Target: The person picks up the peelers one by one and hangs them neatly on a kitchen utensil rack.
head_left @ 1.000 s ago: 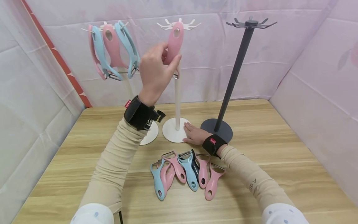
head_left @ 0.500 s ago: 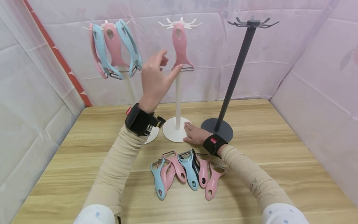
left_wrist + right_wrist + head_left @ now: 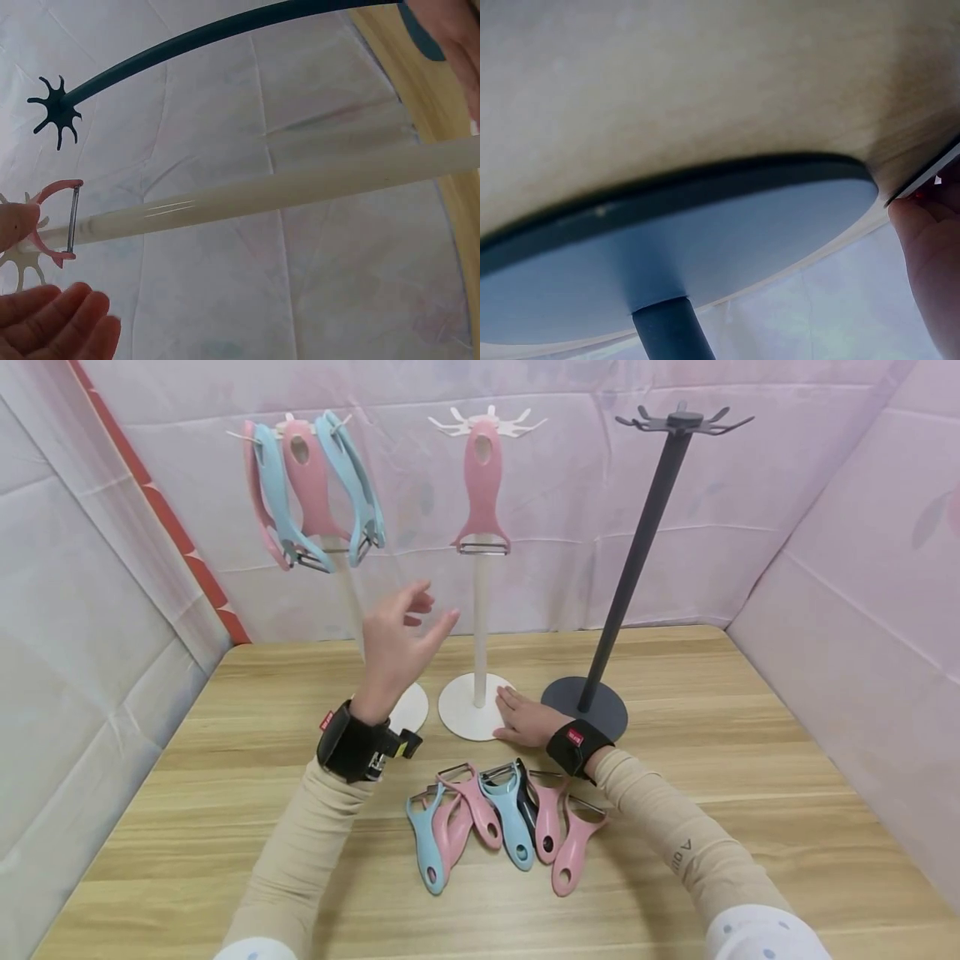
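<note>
A pink peeler (image 3: 482, 485) hangs by its handle hole from a hook of the middle white stand (image 3: 480, 610). Below it and to the left, my left hand (image 3: 397, 639) is in the air with thumb and fingers apart, holding nothing. In the left wrist view the peeler's blade end (image 3: 73, 217) shows beyond the thumb. My right hand (image 3: 528, 720) rests on the round white base (image 3: 467, 718) of that stand, fingers extended. Several pink and blue peelers and a black one lie piled on the table, among them a blue peeler (image 3: 512, 822) near the middle.
At the left another white stand (image 3: 348, 610) carries several pink and blue peelers, such as a pink peeler (image 3: 311, 485). A dark grey stand (image 3: 637, 556) with bare hooks stands at the right, its base (image 3: 600, 706) close to my right wrist. Cloth walls border the wooden table (image 3: 720, 735).
My left hand has let go of the pink peeler, which now hangs on the middle stand and has swung round. The hand has moved down and left. My right hand stays put.
</note>
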The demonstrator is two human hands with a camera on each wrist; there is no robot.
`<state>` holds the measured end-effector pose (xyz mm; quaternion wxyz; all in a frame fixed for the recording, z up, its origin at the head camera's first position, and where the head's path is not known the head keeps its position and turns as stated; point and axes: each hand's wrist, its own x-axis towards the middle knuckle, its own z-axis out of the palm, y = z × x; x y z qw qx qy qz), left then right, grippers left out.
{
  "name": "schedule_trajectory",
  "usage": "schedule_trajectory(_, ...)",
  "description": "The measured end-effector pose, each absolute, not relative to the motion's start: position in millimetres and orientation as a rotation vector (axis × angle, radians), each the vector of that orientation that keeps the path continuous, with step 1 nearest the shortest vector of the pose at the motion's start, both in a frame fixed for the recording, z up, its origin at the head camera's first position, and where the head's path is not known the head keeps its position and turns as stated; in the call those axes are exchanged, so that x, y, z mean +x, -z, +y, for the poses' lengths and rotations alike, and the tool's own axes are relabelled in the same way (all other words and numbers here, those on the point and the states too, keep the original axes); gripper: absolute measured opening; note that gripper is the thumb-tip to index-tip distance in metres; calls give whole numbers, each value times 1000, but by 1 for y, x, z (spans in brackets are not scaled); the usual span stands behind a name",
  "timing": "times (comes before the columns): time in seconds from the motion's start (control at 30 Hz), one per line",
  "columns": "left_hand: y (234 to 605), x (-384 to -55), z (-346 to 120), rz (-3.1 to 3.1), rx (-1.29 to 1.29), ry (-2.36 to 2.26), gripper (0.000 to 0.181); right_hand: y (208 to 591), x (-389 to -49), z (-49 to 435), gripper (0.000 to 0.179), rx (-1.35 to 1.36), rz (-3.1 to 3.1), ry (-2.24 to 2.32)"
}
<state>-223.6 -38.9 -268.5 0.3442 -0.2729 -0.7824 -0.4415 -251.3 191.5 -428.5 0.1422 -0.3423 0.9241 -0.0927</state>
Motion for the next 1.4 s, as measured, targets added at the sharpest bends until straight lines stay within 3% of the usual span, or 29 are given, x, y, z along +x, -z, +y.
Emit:
schedule_trajectory(0.47, 336, -200, -49, -2269, -1435, 766, 19, 418, -243, 190, 67, -986, 2726, 139)
schedule_trajectory(0.9, 366, -180, -49, -2487, -1844, 496, 10, 418, -243, 188, 67, -1001, 2738, 131)
schedule_trajectory(1.4, 392, -153, -78, -2398, -1771, 488, 8, 421, -242, 186, 68, -1015, 2740, 115)
